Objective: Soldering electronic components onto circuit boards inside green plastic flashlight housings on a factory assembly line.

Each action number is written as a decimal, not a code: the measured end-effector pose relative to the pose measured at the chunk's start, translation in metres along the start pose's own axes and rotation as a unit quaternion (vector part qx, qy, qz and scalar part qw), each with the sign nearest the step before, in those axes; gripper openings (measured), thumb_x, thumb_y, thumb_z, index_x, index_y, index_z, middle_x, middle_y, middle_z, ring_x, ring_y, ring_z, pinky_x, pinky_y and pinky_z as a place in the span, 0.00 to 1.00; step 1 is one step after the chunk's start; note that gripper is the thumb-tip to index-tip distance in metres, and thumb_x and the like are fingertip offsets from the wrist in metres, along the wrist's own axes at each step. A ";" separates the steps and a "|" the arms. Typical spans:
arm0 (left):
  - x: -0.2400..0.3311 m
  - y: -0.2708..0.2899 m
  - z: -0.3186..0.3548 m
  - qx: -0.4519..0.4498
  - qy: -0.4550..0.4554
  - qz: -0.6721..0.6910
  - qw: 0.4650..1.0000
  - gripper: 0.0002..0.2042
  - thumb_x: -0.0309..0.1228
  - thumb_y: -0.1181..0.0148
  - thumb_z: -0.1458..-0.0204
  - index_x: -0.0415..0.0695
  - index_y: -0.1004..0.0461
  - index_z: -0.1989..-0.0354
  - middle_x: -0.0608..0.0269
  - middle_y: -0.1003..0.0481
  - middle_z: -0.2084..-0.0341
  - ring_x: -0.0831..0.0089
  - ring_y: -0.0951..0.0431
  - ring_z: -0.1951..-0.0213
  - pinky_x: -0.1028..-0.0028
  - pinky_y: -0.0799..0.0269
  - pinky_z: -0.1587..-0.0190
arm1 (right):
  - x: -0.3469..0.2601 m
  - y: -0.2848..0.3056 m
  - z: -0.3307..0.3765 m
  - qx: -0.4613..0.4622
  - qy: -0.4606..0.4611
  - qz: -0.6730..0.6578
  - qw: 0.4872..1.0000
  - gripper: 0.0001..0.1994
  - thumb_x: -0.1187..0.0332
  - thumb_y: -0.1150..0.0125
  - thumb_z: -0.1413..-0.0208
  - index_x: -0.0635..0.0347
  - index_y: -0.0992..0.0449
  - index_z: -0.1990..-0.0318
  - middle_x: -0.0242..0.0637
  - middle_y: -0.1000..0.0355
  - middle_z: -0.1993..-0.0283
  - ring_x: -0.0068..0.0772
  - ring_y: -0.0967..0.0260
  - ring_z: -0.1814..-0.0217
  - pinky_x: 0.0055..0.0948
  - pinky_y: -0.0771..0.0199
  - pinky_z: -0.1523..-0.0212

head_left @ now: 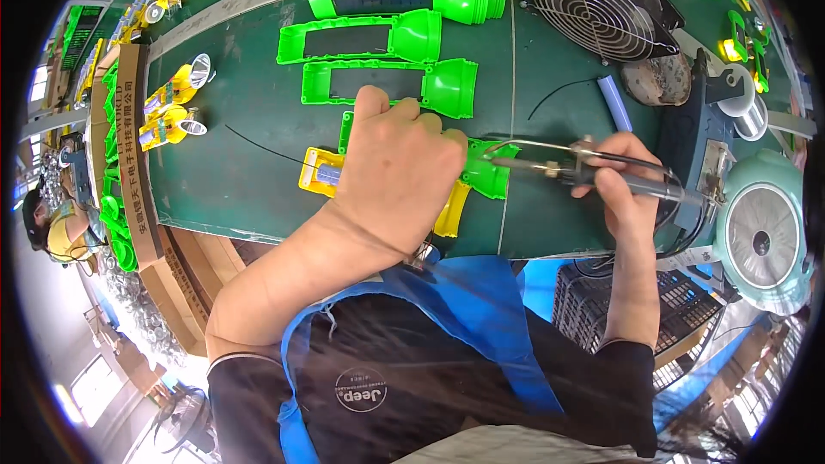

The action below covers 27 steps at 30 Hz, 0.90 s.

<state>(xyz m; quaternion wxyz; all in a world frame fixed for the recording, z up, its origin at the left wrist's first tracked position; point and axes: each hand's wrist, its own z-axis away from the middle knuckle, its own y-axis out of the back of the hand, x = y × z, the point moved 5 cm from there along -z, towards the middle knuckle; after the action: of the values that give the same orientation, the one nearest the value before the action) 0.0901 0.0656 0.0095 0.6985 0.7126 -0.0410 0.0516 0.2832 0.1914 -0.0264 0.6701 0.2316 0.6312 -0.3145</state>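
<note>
My left hand [397, 163] is closed in a fist over a green flashlight shell half [488, 176], whose flared end shows past my knuckles. Its fingertips and whatever they grip are hidden. Beneath this hand a yellow plastic holder [451, 213] sticks out, and a second yellow part [316, 159] holds a blue cylindrical cell [327, 174] with a black wire. In my right hand [634, 198] is a soldering iron [559, 171] with a thin curved feed tube along it. Its tip points left, close to the flared end of the shell, beside my left hand.
Three green flashlight housings [361, 84] lie beyond my hands. A black fan [593, 4] stands far right, near a blue cell [614, 103] and a solder spool [753, 118]. Two yellow reflector assemblies [176, 127] lie left, beside a cardboard box [137, 163]. A pale green round appliance [760, 236] is right.
</note>
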 end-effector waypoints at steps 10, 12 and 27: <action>-0.001 -0.001 0.002 -0.017 0.024 0.004 1.000 0.02 0.28 0.41 0.56 0.48 0.26 0.79 0.67 0.29 0.81 0.68 0.27 0.68 0.64 0.40 0.58 | 0.015 -0.014 0.014 0.108 0.128 -0.103 0.981 0.17 0.62 0.38 0.42 0.67 0.34 0.57 0.44 0.27 0.64 0.32 0.26 0.68 0.29 0.26 0.61; -0.001 -0.006 0.003 -0.010 0.030 -0.005 0.999 0.03 0.29 0.40 0.56 0.48 0.26 0.79 0.67 0.29 0.81 0.68 0.27 0.68 0.64 0.41 0.58 | 0.020 -0.010 0.015 0.111 0.122 -0.110 0.980 0.17 0.62 0.39 0.42 0.67 0.34 0.57 0.44 0.27 0.65 0.33 0.27 0.67 0.29 0.26 0.60; -0.074 0.045 0.121 0.085 0.236 -0.044 0.967 0.09 0.25 0.42 0.47 0.40 0.21 0.59 0.56 0.22 0.64 0.55 0.25 0.65 0.64 0.34 0.64 | 0.029 -0.012 0.023 0.098 0.113 -0.098 0.984 0.17 0.58 0.41 0.40 0.65 0.34 0.57 0.46 0.29 0.64 0.32 0.31 0.67 0.33 0.30 0.58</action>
<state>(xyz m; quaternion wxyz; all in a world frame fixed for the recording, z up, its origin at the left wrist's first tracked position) 0.0126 -0.0577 0.0417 0.6270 0.7379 0.1611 0.1907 0.2907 0.1630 -0.0514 0.5344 0.2674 0.6890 -0.4101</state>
